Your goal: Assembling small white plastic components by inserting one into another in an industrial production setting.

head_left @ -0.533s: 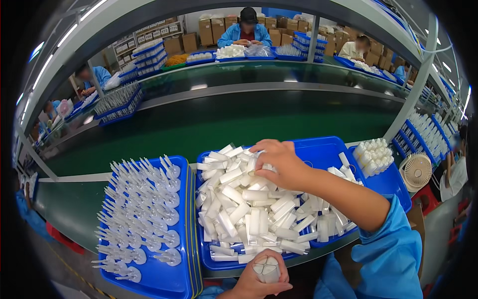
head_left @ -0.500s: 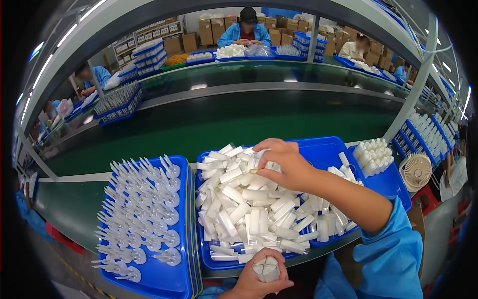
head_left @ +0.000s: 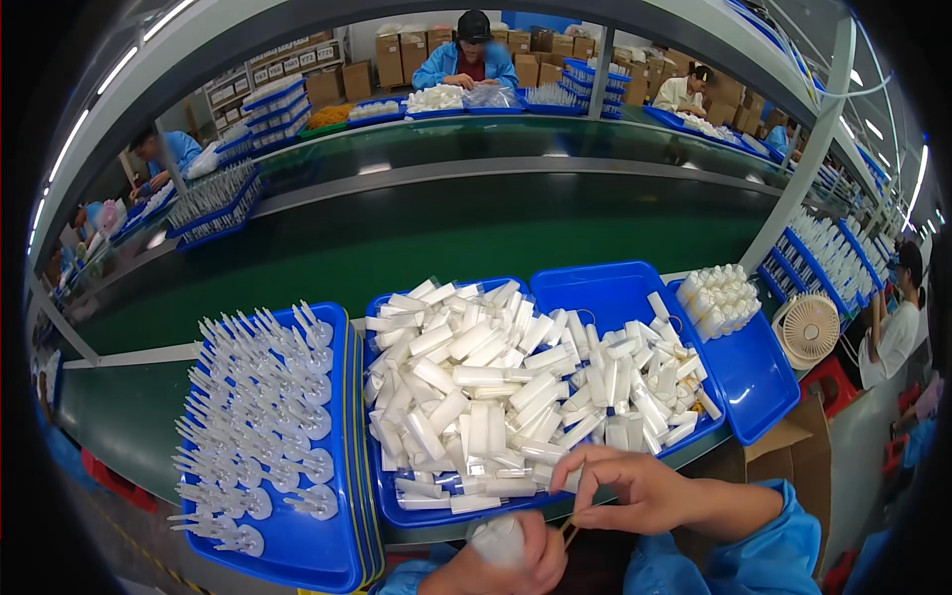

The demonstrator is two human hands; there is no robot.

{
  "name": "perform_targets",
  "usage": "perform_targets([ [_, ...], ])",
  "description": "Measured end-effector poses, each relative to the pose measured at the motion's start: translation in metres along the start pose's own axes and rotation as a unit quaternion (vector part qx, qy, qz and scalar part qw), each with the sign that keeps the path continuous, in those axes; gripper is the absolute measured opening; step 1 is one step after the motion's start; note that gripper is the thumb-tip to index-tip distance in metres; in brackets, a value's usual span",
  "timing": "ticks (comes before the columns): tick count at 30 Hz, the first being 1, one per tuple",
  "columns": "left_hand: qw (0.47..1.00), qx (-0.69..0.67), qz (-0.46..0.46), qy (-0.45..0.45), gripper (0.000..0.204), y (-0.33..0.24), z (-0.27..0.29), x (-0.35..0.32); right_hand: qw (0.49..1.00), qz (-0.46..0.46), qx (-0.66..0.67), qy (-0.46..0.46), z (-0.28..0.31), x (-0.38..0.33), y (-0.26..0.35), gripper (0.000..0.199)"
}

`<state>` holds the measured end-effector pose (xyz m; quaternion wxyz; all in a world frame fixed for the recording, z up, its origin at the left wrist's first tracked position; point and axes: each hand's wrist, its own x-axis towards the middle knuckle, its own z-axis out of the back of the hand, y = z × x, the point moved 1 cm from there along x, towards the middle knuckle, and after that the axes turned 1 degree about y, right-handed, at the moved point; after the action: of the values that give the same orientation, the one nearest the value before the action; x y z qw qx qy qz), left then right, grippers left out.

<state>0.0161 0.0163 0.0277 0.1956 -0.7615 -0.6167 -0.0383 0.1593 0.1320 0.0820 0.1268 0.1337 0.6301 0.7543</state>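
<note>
Left hand [head_left: 536, 557] wraps a white bundle [head_left: 498, 541], right hand [head_left: 640, 493] angled in beside it, fingers pinched on a thin band [head_left: 568, 529]

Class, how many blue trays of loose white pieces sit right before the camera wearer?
2: the left tray, beyond the left hand; the right tray, beyond the right hand. Others may be hidden underneath.
</note>
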Motion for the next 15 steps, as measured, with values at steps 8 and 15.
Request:
perform_targets([
  [8,0.853,0.515,-0.040,-0.073,0.081,-0.010,-0.008,-0.012,0.825,0.053,0.563,-0.008,0.024,-0.023,-0.002,0.037],
  [15,0.690,0.702,-0.114,-0.133,0.106,0.000,-0.006,0.016,0.932,0.172,-0.150,0.281,-0.036,-0.025,0.023,0.032],
])
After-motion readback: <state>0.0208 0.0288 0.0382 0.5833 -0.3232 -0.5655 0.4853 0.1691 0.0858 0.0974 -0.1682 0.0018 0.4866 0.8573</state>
